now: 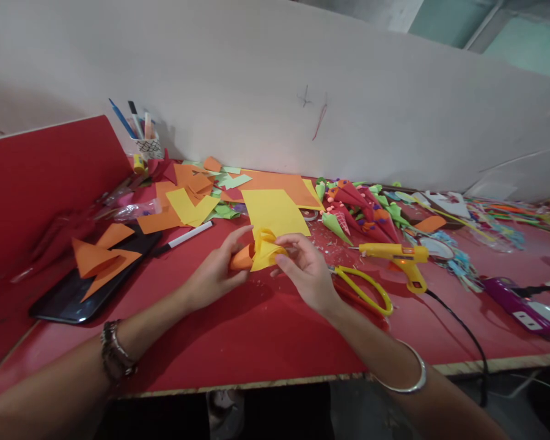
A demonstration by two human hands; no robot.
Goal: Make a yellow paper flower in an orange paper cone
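Note:
Over the middle of the red table, my left hand [217, 269] is closed round a small rolled piece of orange paper [242, 259]. Folded, curled yellow paper [264, 250] sits against its right end. My right hand [305, 266] pinches the right side of that yellow paper between thumb and fingers. Whether the two pieces are joined cannot be seen. Just behind the hands lies a flat yellow sheet [275, 211]. Scissors with yellow handles [366, 287] rest beside my right wrist.
A yellow glue gun [394, 253] with a lit orange light lies at right, its cord running off the front edge. Paper cones [357, 208] are heaped behind it. A purple power strip [517, 302] is far right. Orange paper scraps [105, 256] lie on a black phone or tablet [68, 299] at left.

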